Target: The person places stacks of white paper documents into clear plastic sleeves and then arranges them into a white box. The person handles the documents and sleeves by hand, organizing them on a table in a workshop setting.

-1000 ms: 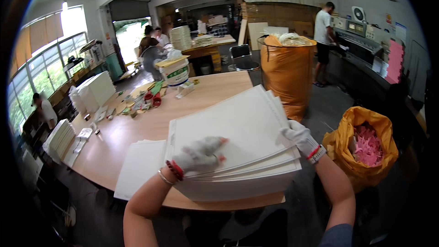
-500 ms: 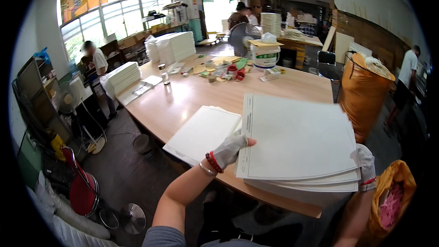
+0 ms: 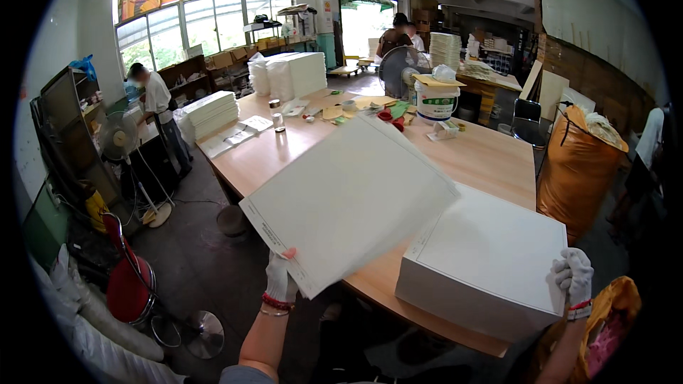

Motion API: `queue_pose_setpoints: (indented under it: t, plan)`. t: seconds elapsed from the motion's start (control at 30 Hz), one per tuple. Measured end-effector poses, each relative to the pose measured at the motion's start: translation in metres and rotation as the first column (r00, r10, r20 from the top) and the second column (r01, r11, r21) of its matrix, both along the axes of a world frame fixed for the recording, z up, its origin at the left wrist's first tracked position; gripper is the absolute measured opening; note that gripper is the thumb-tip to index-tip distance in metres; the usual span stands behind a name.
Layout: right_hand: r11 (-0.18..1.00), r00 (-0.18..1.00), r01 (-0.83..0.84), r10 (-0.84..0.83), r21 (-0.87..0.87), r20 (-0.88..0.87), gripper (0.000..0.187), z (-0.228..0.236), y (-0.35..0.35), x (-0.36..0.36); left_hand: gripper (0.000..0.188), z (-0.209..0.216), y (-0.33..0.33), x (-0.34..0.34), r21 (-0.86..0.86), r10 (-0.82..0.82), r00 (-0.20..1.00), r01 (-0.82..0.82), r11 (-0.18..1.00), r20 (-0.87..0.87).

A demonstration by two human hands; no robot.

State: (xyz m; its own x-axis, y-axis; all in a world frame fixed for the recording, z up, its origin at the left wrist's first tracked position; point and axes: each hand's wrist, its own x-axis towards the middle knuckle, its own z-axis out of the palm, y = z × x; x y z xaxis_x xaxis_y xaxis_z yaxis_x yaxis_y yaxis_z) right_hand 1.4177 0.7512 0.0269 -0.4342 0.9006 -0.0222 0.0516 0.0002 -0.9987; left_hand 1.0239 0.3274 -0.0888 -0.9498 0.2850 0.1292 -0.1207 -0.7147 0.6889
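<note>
My left hand, in a white glove with bare thumb tip, is closed on the near corner of a large white sheet with a thin printed border. The sheet is tilted up over the table's left part, its far end reaching toward the table's middle. Whether it is one sheet or a few together I cannot tell. A thick stack of white sheets lies at the near right of the table. Beside the stack's right edge, my gloved right hand has its fingers curled in, with nothing visible in them.
The wooden table bears a white bucket, scattered paper scraps and white stacks farther back. An orange sack stands to the right, another sack nearer me. A red chair and people are around.
My left hand has swung left and nearer me, carrying the white sheet off the stack and over the smaller pile at left. My right hand has come off the lifted sheets, and its fingers have curled.
</note>
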Motion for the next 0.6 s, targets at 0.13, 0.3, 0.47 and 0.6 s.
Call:
queue_pose_setpoints:
  t: [0.13, 0.3, 0.47, 0.6]
  plan:
    - [0.999, 0.999, 0.037, -0.037, 0.009, 0.015, 0.023, -0.002, 0.001, 0.003, 0.046, -0.035, 0.029, -0.044, 0.071, 0.032, 0.997, -0.037, 0.997, 0.076]
    - [0.993, 0.991, 0.093, -0.100, 0.077, 0.093, 0.021, 0.000, -0.001, -0.001, 0.039, -0.108, 0.046, -0.100, -0.499, 0.164, 0.926, 0.031, 0.866, 0.341]
    - [0.998, 0.997, 0.068, -0.068, -0.009, 0.029, 0.022, -0.002, -0.002, 0.002, 0.040, -0.107, 0.039, -0.086, -0.481, 0.152, 0.985, -0.094, 0.871, 0.082]
    - [0.993, 0.997, 0.050, -0.055, 0.107, 0.050, 0.022, -0.005, -0.006, 0.001, 0.062, -0.087, 0.032, -0.063, -0.294, 0.190, 0.977, -0.155, 0.943, 0.095]
